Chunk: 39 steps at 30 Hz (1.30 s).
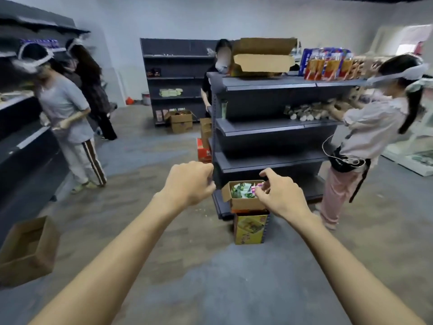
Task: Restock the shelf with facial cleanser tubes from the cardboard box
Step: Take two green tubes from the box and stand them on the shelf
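Both my arms are extended forward at full reach. My left hand (189, 181) is curled into a loose fist, fingers drawn together, with nothing visible inside it. My right hand (280, 195) has its fingers bent and bunched at the tips, thumb raised; whether they pinch anything I cannot tell, since the fingertips overlap the coloured packs behind them.

The cardboard box (243, 202) stands on the floor directly in line with my right hand, its flaps open. My right fingertips overlap its right rim in view; contact cannot be confirmed. My left hand is to the left of the box and apart from it. Inside the box lie the facial cleanser tubes (241, 191), green, white and pink, packed loosely. The box rests on top of a yellow printed carton (250, 228).

Immediately behind the box is the dark grey shelf (269, 127), a multi-tier unit. Its lower tiers facing me are bare; the middle tier carries pale packs toward the right end. On the top tier sit an open brown carton (262, 59) and a row of red-and-orange packets (328, 66).

A person in a pale top and pink trousers (365, 141) stands at the right end of the shelf, close to the box, reaching into the middle tier. Another person (218, 73) stands behind the shelf's left end. Two more people (68, 106) stand at the left wall shelving. An empty open carton (28, 249) lies on the floor at lower left, well apart from my hands.
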Each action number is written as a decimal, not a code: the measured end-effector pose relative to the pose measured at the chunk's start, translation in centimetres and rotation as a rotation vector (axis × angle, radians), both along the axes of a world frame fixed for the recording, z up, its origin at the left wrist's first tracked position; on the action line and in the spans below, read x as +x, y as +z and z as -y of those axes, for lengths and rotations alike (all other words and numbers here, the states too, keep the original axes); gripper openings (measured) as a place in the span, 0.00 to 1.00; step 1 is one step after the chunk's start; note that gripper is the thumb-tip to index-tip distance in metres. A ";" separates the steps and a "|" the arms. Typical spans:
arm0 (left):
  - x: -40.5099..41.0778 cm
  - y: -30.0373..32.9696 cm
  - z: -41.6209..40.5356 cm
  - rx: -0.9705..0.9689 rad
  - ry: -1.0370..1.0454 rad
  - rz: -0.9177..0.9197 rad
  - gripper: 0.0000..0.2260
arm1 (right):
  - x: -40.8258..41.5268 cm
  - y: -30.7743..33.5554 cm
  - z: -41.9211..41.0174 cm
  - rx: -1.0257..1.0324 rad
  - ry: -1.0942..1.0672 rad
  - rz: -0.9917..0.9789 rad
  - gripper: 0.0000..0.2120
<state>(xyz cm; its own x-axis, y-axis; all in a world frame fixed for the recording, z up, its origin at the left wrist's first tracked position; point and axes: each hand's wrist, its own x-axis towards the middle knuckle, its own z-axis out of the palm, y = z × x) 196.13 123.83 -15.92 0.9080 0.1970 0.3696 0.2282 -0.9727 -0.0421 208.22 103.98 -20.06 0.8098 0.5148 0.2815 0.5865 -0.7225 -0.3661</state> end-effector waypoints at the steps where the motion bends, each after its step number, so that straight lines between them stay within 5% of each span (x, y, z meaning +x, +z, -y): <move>1: 2.2 -0.5 -1.2 0.001 0.002 -0.009 0.09 | 2.0 -0.4 -1.2 -0.015 0.003 -0.011 0.20; 22: 46.3 -20.0 -19.3 -0.249 -0.243 -0.336 0.10 | 39.2 -14.9 -16.2 -0.053 -0.244 -0.270 0.14; 39: 66.9 -32.3 -22.8 -0.551 0.154 -0.528 0.11 | 66.3 -27.9 -25.2 -0.305 -0.003 -0.622 0.15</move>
